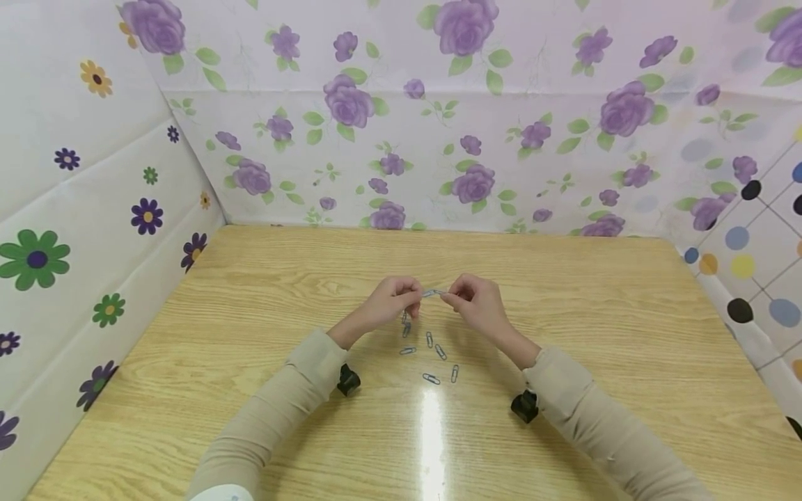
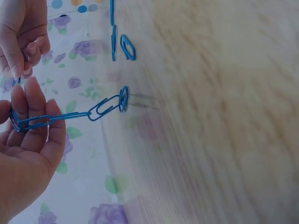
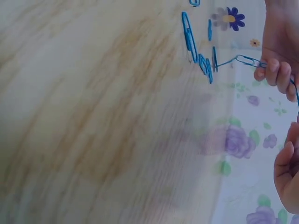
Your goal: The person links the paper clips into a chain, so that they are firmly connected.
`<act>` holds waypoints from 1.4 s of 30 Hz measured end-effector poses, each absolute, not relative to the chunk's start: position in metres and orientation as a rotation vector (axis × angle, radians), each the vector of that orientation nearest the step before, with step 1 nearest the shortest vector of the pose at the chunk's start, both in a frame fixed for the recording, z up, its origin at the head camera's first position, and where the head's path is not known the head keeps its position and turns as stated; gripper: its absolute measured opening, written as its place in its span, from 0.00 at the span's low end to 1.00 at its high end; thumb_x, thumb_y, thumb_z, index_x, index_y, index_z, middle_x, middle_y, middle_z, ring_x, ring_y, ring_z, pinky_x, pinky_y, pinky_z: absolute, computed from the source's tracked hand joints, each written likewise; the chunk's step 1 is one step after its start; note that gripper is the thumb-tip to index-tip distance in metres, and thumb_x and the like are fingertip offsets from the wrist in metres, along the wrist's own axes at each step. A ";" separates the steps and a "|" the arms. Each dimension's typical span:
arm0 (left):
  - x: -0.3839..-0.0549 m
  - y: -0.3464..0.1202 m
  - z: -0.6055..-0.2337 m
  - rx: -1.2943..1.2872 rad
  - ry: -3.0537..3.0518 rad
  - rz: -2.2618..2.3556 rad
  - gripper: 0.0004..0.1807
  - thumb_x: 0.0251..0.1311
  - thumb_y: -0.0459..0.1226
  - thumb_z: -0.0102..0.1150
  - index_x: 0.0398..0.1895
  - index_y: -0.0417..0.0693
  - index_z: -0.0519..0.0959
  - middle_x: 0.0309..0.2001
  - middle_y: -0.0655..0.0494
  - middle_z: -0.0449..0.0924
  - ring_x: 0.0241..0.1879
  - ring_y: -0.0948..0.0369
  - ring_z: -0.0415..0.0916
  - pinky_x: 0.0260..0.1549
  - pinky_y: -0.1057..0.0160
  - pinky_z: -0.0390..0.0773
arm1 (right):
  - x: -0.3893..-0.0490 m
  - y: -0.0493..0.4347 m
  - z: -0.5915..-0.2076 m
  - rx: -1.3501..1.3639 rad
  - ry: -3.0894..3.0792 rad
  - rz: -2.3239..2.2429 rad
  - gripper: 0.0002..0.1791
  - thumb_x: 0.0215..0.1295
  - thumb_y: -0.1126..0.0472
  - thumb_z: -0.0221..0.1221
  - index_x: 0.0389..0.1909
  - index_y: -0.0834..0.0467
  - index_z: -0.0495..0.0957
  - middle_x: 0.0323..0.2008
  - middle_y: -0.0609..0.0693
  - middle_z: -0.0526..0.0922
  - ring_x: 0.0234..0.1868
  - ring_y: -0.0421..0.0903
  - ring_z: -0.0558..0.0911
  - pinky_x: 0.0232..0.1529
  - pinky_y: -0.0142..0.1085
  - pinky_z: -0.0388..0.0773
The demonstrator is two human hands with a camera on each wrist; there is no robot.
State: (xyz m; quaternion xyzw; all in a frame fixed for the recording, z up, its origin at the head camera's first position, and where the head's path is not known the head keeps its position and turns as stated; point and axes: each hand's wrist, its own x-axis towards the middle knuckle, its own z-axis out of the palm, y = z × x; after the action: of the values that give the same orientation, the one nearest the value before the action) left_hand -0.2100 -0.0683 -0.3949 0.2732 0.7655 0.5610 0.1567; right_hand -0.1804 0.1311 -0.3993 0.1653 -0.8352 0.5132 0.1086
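Observation:
My left hand (image 1: 390,302) pinches a blue paper clip chain (image 2: 103,108) between thumb and fingers. Part of the chain crosses the fingers and hangs from them, its lower end down at the table. Facing it, my right hand (image 1: 481,306) pinches the end of a paper clip (image 1: 441,292) between thumb and forefinger. Another paper clip (image 1: 429,293) spans the short gap from there to the left fingertips. Both hands are raised over the table, and fingers partly cover the clips they hold.
Several loose blue paper clips, among them one near the front (image 1: 431,378) and one beside it (image 1: 454,374), lie on the wooden table (image 1: 263,285) below the hands. Flower-printed sheeting (image 1: 401,132) stands behind the table. Black wrist cameras (image 1: 349,380) sit at both cuffs.

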 end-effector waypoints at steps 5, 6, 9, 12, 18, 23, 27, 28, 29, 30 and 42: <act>-0.211 -0.069 -0.397 0.737 2.231 1.632 0.09 0.65 0.31 0.45 0.28 0.37 0.73 0.21 0.44 0.74 0.28 0.50 0.75 0.33 0.57 0.77 | -0.180 0.134 -0.400 0.446 -2.482 1.644 0.04 0.58 0.67 0.60 0.27 0.64 0.77 0.23 0.55 0.79 0.24 0.57 0.77 0.22 0.34 0.74; -0.211 -0.068 -0.397 0.720 2.231 1.641 0.09 0.65 0.31 0.45 0.29 0.37 0.73 0.22 0.44 0.74 0.28 0.48 0.75 0.34 0.55 0.77 | -0.180 0.134 -0.400 0.442 -2.486 1.676 0.04 0.58 0.67 0.59 0.28 0.65 0.77 0.25 0.57 0.80 0.25 0.59 0.78 0.24 0.36 0.76; -0.213 -0.067 -0.398 0.677 2.212 1.670 0.08 0.64 0.29 0.43 0.37 0.34 0.74 0.25 0.41 0.74 0.29 0.42 0.74 0.35 0.47 0.76 | -0.180 0.135 -0.400 0.427 -2.496 1.757 0.05 0.60 0.67 0.58 0.30 0.66 0.78 0.28 0.60 0.80 0.28 0.61 0.78 0.28 0.44 0.77; -0.212 -0.066 -0.395 0.676 2.164 1.678 0.13 0.64 0.26 0.39 0.46 0.31 0.73 0.28 0.38 0.74 0.30 0.36 0.71 0.34 0.41 0.73 | -0.180 0.133 -0.400 0.399 -2.499 1.821 0.05 0.60 0.67 0.57 0.30 0.66 0.78 0.29 0.64 0.79 0.28 0.61 0.78 0.29 0.47 0.77; -0.205 -0.064 -0.385 0.756 2.180 1.639 0.14 0.63 0.26 0.40 0.49 0.31 0.72 0.22 0.48 0.70 0.21 0.50 0.66 0.23 0.59 0.69 | -0.181 0.129 -0.397 0.231 -2.481 1.981 0.08 0.61 0.68 0.56 0.37 0.70 0.76 0.30 0.66 0.79 0.27 0.52 0.79 0.28 0.37 0.77; -0.197 -0.063 -0.372 0.883 2.276 1.552 0.12 0.59 0.28 0.53 0.46 0.33 0.74 0.22 0.52 0.71 0.19 0.64 0.63 0.20 0.68 0.66 | -0.181 0.129 -0.392 0.136 -2.439 2.129 0.09 0.62 0.69 0.54 0.41 0.71 0.73 0.28 0.57 0.81 0.24 0.43 0.78 0.29 0.36 0.77; -0.194 -0.061 -0.366 0.944 2.343 1.481 0.09 0.58 0.29 0.56 0.41 0.32 0.76 0.20 0.49 0.70 0.18 0.66 0.61 0.19 0.71 0.63 | -0.182 0.130 -0.392 0.116 -2.447 2.164 0.09 0.63 0.69 0.52 0.42 0.70 0.73 0.27 0.54 0.81 0.24 0.42 0.78 0.31 0.40 0.78; -0.194 -0.061 -0.366 0.956 2.358 1.471 0.08 0.58 0.29 0.56 0.39 0.32 0.77 0.20 0.49 0.69 0.17 0.66 0.61 0.18 0.71 0.62 | -0.182 0.130 -0.392 0.110 -2.450 2.168 0.10 0.63 0.69 0.52 0.42 0.70 0.73 0.27 0.54 0.81 0.24 0.42 0.78 0.32 0.40 0.78; -0.194 -0.060 -0.366 0.967 2.371 1.464 0.07 0.58 0.29 0.55 0.37 0.32 0.77 0.19 0.49 0.69 0.17 0.66 0.60 0.18 0.72 0.62 | -0.183 0.130 -0.392 0.104 -2.454 2.172 0.10 0.63 0.69 0.52 0.42 0.70 0.73 0.27 0.54 0.80 0.24 0.42 0.78 0.32 0.41 0.78; -0.193 -0.060 -0.366 0.978 2.381 1.462 0.07 0.58 0.29 0.55 0.36 0.31 0.78 0.19 0.49 0.68 0.17 0.66 0.59 0.18 0.72 0.61 | -0.183 0.130 -0.392 0.100 -2.454 2.178 0.10 0.63 0.69 0.52 0.42 0.70 0.73 0.27 0.54 0.80 0.24 0.42 0.78 0.33 0.41 0.78; -0.200 -0.062 -0.376 0.967 2.437 1.452 0.08 0.60 0.29 0.53 0.37 0.30 0.78 0.19 0.47 0.70 0.16 0.67 0.57 0.17 0.72 0.59 | -0.183 0.140 -0.398 0.153 -2.622 2.065 0.12 0.63 0.66 0.54 0.42 0.72 0.73 0.31 0.59 0.80 0.29 0.52 0.78 0.31 0.38 0.77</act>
State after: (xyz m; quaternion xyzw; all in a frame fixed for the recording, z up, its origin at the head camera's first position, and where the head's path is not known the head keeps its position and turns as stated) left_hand -0.2002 -0.0615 -0.3757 0.3217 0.8111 0.4831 0.0722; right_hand -0.1827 0.1402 -0.3980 0.0456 -0.7809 0.6150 -0.0997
